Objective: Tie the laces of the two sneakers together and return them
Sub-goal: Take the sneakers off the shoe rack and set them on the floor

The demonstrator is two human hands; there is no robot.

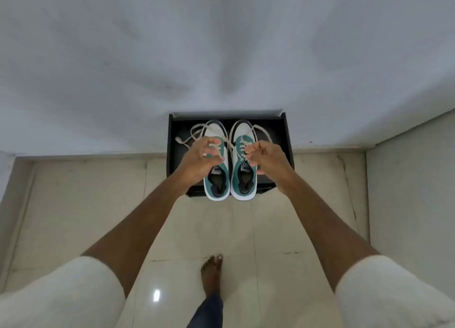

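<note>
Two white-and-teal sneakers stand side by side, toes away from me, in an open black shoe box [283, 135]. Over the left sneaker [219, 180] my left hand [199, 158] pinches one of that shoe's white laces. Loose lace [189, 135] trails off to the left inside the box. My right hand [267, 159] hovers above the right sneaker [243, 182] with its fingers closed on that shoe's lace, and another strand loops to the right [267, 134].
The box sits on the pale tiled floor [246, 229] against a white wall [221, 44]. A second wall [413, 180] closes in on the right. My bare foot [211, 273] stands on the tiles below the box.
</note>
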